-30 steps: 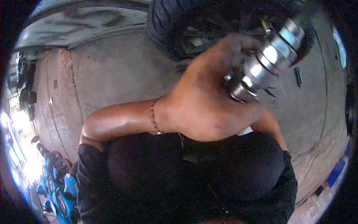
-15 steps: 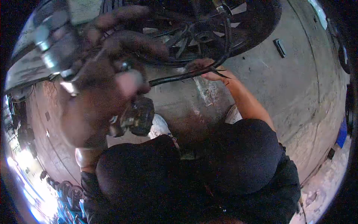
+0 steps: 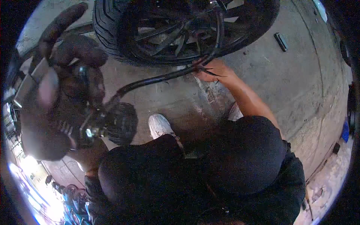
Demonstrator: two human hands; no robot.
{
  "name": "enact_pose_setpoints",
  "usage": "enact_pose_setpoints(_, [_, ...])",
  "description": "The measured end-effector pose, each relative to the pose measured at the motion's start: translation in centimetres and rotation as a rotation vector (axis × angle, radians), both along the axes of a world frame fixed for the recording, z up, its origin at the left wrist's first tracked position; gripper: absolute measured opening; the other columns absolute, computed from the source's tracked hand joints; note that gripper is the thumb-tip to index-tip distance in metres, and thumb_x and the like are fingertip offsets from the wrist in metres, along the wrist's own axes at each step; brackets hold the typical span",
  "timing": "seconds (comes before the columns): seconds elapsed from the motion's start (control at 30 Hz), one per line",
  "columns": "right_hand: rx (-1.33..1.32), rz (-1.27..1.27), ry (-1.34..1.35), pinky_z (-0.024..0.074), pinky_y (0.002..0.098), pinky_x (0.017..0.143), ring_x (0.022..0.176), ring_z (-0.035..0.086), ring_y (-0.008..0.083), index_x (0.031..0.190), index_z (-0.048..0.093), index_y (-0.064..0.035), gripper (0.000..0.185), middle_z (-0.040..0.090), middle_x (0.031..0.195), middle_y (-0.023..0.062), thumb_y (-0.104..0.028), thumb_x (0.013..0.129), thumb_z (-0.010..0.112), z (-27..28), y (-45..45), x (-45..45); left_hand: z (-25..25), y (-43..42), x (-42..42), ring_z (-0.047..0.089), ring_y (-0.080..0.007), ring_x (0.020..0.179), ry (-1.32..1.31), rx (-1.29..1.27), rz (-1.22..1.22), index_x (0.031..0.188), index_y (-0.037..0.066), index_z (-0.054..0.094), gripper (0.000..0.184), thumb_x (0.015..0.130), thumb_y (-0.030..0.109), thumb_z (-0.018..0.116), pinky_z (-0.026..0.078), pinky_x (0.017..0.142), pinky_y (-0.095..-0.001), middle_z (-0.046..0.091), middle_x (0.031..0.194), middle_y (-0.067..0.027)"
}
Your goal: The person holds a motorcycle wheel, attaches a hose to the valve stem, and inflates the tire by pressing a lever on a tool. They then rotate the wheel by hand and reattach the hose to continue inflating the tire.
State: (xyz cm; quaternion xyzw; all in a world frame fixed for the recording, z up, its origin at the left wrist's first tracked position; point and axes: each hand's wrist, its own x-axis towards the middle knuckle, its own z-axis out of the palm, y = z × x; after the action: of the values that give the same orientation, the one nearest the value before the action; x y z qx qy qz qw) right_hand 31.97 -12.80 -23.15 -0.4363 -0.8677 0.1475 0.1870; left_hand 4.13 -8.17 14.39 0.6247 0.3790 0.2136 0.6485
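Observation:
At the left, close to the camera, my left hand (image 3: 48, 105) is dark and blurred, fingers curled round a metal tool (image 3: 88, 131) with a black ribbed round part (image 3: 122, 123). One finger sticks out upward. A black hose (image 3: 150, 80) runs from beside that hand to the right, then up over the wheel. My right hand (image 3: 210, 70) is closed round the hose just below the tyre, beside thin black strands that look like tie ends. Its fingertips are partly hidden. The wheel with black tyre (image 3: 107, 30) lies at the top.
A small black object (image 3: 280, 42) lies on the concrete floor (image 3: 292, 86) right of the wheel. White shoes (image 3: 159, 125) show below, near my dark-clothed knees. Blue and dark items (image 3: 73, 202) stand at the lower left, and a blue object (image 3: 345, 132) at the right edge.
My left hand has swung from the centre right to the far left with the tool, and the hose has come into view. My right hand, earlier mostly hidden, now shows at the hose.

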Motion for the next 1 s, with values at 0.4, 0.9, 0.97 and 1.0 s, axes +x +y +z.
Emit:
enact_pose_setpoints(0.4, [-0.099, -0.198, 0.078, 0.0478, 0.0446, 0.066, 0.074, 0.059, 0.0361, 0.091, 0.060, -0.0013, 0.025, 0.061, 0.080, 0.0158, -0.023, 0.080, 0.060, 5.9, 0.1, -3.1, 6.4, 9.6, -2.9, 0.060, -0.0412, 0.094, -0.348, -0.235, -0.575, 0.142, -0.001, 0.017, 0.070, 0.089, 0.035, 0.047, 0.054, 0.074, -0.0506, 0.055, 0.116, -0.0239])
enact_pose_setpoints(0.9, [0.043, -0.151, -0.075, 0.0252, 0.0546, 0.105, 0.128, 0.037, 0.0317, 0.135, 0.042, -0.0101, 0.052, 0.038, 0.140, 0.0129, -0.025, 0.086, 0.050, 2.0, -3.9, -5.6, 11.1, 16.0, -2.3, 0.057, -0.0403, 0.085, -0.058, -0.052, -0.619, 0.141, -0.001, 0.020, 0.068, 0.090, 0.035, 0.045, 0.043, 0.062, -0.0451, 0.058, 0.112, -0.0213])
enact_pose_setpoints(0.97, [0.111, -0.030, -0.083, 0.0219, 0.0539, 0.108, 0.131, 0.034, 0.0283, 0.138, 0.036, -0.0115, 0.055, 0.035, 0.143, 0.0105, -0.026, 0.087, 0.049, 2.4, -2.8, -6.9, 11.1, 16.1, -1.9, 0.057, -0.0402, 0.084, -0.076, -0.072, -0.705, 0.141, -0.001, 0.022, 0.067, 0.090, 0.035, 0.046, 0.043, 0.062, -0.0452, 0.058, 0.111, -0.0212])
enact_pose_setpoints(1.0, [0.176, 0.091, -0.093, 0.0187, 0.0531, 0.110, 0.134, 0.031, 0.0250, 0.141, 0.031, -0.0128, 0.058, 0.032, 0.145, 0.0081, -0.027, 0.087, 0.048, 2.5, -2.4, -7.5, 11.2, 15.4, -1.6, 0.057, -0.0393, 0.082, -0.051, -0.084, -0.651, 0.141, -0.001, 0.023, 0.067, 0.090, 0.035, 0.046, 0.043, 0.062, -0.0449, 0.058, 0.110, -0.0211])
